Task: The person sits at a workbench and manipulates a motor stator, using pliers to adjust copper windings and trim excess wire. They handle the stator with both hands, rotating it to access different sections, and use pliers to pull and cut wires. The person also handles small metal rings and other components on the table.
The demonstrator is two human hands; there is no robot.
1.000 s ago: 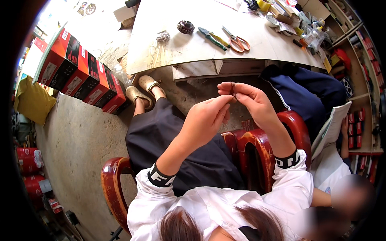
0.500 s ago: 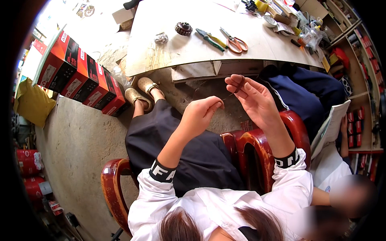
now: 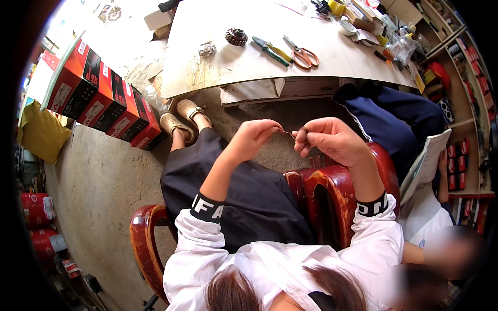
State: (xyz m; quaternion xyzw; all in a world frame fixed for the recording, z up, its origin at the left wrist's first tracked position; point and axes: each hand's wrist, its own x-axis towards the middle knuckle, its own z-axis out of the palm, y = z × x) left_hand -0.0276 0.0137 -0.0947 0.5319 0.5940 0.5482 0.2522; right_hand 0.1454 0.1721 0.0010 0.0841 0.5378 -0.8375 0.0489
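My left hand point(image 3: 251, 139) pinches one end of a thin wire point(image 3: 287, 132) above my lap. My right hand point(image 3: 334, 141) is closed on a small dark bundle of what looks like the same wire point(image 3: 305, 132), partly hidden by the fingers. The wire spans the short gap between both hands. On the pale table point(image 3: 212, 20) in front lie a round toothed metal part with dark windings point(image 3: 236, 36), green-and-yellow pliers point(image 3: 271, 51), orange-handled scissors point(image 3: 304, 55) and a small crumpled bit point(image 3: 207, 49).
Red-and-black boxes point(image 3: 104, 98) stand left of my feet. A red wooden chair point(image 3: 142, 233) is under me. Beside me at right sits another person in navy trousers point(image 3: 391, 119), holding something pale point(image 3: 425, 166). Cluttered packets and tape point(image 3: 373, 31) fill the table's right end; shelves point(image 3: 467, 103) line the wall.
Over the last second my hands have moved apart slightly. My right hand rose, then came down with fingers curled inward; my left hand shifted a little toward the table.
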